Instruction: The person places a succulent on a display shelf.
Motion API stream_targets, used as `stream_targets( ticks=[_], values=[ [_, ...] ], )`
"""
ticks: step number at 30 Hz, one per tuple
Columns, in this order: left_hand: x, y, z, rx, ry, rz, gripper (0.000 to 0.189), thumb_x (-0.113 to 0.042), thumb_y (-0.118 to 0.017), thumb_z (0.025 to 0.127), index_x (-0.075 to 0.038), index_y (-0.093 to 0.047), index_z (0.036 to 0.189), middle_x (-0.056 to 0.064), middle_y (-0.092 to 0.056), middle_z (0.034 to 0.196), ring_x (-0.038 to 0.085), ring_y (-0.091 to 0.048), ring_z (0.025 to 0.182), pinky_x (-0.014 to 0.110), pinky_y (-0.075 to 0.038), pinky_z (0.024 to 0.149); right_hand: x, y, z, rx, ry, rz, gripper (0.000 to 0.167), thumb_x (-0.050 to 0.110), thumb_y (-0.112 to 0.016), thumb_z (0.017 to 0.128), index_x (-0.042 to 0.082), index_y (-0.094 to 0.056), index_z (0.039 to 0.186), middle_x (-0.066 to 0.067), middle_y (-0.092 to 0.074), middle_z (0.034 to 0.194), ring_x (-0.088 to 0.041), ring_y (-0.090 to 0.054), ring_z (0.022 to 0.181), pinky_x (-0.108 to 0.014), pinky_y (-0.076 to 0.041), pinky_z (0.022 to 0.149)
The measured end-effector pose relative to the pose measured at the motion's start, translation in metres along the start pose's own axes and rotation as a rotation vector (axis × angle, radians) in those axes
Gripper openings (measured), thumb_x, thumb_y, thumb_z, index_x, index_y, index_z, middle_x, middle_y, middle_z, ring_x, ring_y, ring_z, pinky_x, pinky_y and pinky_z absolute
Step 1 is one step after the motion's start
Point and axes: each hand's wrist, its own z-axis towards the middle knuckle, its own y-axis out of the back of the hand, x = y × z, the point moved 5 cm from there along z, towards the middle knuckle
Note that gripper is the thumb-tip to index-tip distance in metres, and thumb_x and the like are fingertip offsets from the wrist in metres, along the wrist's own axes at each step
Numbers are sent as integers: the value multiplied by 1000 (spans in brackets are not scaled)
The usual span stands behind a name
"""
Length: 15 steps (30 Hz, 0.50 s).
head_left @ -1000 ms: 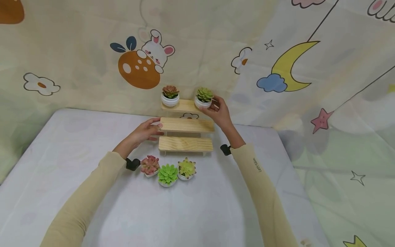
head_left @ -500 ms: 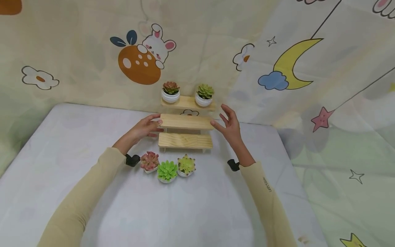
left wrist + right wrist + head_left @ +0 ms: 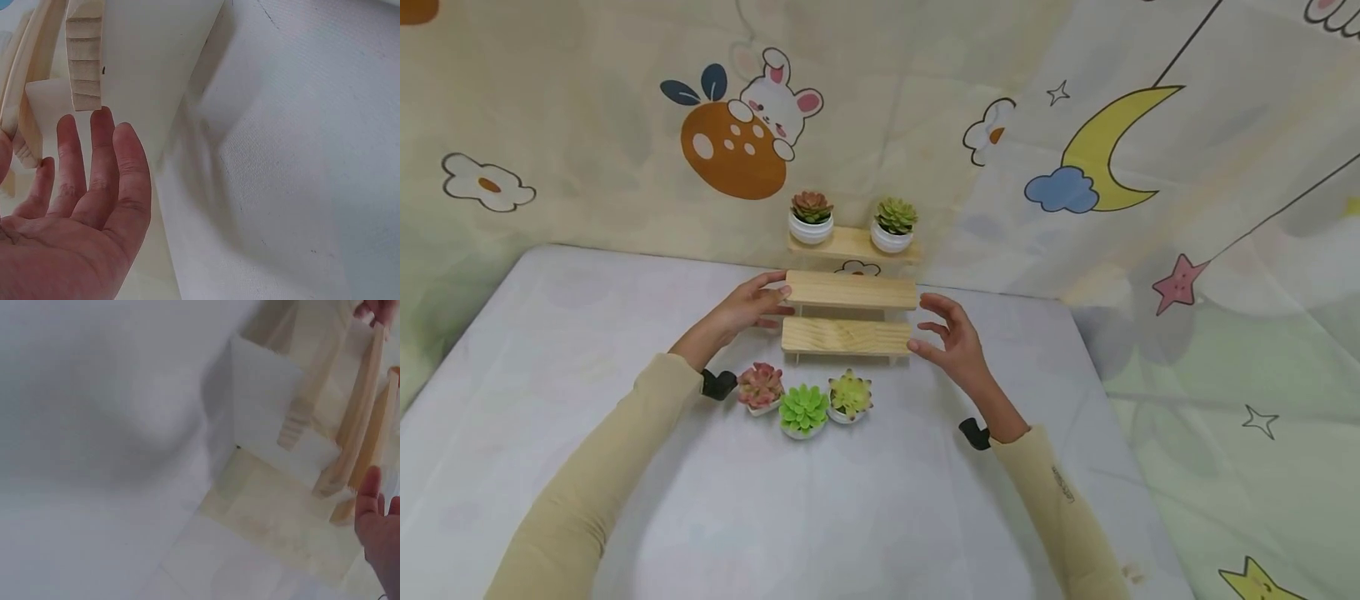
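The stand (image 3: 850, 293) lies squarely between the two grips, its long axis running across from one to the other. The left grip (image 3: 737, 315) pinches the left end of its middle board (image 3: 827, 287) between thumb and forefinger. The right grip (image 3: 957, 343) holds nothing, fingers loosely spread beside the right end (whether its thumb brushes the lower board (image 3: 846, 336), I can't tell from here).

What I'd steer by: three plants sit on the worktop (image 3: 917, 500) nearer the wearer than either grip. The pink plant (image 3: 761, 386) is closest to the occupied left grip; the yellow plant (image 3: 851, 393) is the right grip's nearest, leftward and towards the body, with the lime plant (image 3: 803, 410) between and slightly nearer me. Beyond both grips, the upper board (image 3: 852, 242) carries the red plant (image 3: 811, 218) and the green plant (image 3: 893, 225).

My right wrist view is blurred and cuts that grip off; the left wrist view crops its thumb. The stand's rear supports are hidden.
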Motion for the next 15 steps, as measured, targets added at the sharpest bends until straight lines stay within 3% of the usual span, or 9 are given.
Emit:
stream_targets(
  ticks=[6, 12, 15],
  values=[
    [-1, -2, 4, 4, -3, 0, 63, -33, -45, 105, -8, -18, 156, 28, -40, 147, 42, -47, 130, 55, -42, 102, -12, -17, -23, 211, 18, 59, 79, 21, -79, 84, -17, -34, 137, -28, -43, 137, -25, -46, 128, -42, -47, 99],
    [-1, -1, 2, -2, 10, 3, 64, -33, -45, 105, -8, -17, 156, 28, -40, 147, 42, -47, 130, 55, -42, 102, -26, -38, -39, 384, -61, 89, 79, 13, -79, 83, -17, -32, 139, -39, -34, 139, -47, -35, 132, -54, -39, 104],
    [-1, 0, 1, -2, 8, 6, 64, -33, -44, 105, -8, -16, 156, 29, -40, 147, 43, -47, 130, 55, -42, 102, -32, -47, -43, 440, -126, 65, 81, 7, -80, 81, -13, -31, 142, -37, -30, 144, -50, -29, 135, -56, -35, 107]
  ],
)
